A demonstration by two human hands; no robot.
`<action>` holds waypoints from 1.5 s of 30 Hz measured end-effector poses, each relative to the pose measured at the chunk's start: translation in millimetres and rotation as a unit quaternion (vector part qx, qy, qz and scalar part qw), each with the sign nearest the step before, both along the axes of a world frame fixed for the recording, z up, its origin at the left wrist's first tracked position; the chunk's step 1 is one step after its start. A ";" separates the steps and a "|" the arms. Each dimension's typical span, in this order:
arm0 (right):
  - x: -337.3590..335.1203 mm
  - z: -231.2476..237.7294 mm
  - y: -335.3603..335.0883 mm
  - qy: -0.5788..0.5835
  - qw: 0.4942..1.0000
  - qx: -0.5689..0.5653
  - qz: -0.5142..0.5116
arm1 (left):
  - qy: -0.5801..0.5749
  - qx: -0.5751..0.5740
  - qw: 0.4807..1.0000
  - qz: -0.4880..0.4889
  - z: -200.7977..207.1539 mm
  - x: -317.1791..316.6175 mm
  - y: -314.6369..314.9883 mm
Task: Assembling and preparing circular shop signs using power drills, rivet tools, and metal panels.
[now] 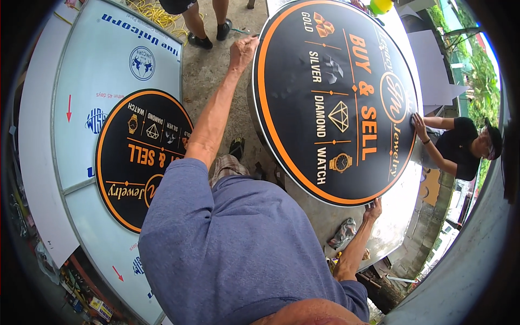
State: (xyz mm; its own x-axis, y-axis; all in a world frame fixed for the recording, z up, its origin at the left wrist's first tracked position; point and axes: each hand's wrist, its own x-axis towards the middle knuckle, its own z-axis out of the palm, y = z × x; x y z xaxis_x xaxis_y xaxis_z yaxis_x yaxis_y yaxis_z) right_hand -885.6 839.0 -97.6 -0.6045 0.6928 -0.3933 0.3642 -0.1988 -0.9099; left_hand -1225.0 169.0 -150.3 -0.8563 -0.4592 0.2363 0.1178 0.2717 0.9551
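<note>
A large round black sign with an orange rim (336, 97) lies on a grey metal surface (395, 216) in front of me. My left hand (242, 50) is stretched far out and closed in a fist on the sign's far-left rim. At the near rim, my right hand (372, 209) grips the edge with its fingers curled around it. A co-worker in a black shirt and cap (463, 146) stands on the right side and presses a hand (418, 125) flat on the sign's face.
A second, smaller round black sign (138, 157) lies on a white panel (103, 70) at my left. Another person's legs (208, 24) stand at the top, beside a yellow cord (157, 13). A crumpled rag (344, 233) lies near my right forearm.
</note>
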 end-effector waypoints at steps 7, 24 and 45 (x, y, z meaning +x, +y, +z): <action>0.9 3.1 -1.4 -0.010 0.998 0.025 -0.052 | -0.053 0.024 0.997 -0.041 17.1 -44.7 -2.9; -12.6 -17.5 -8.9 0.066 0.985 0.084 -0.136 | -0.048 0.106 0.981 -0.157 14.4 -97.4 3.5; -38.8 4.1 -50.8 0.065 0.981 0.089 -0.158 | 0.000 0.006 0.997 -0.077 16.3 -1.3 5.7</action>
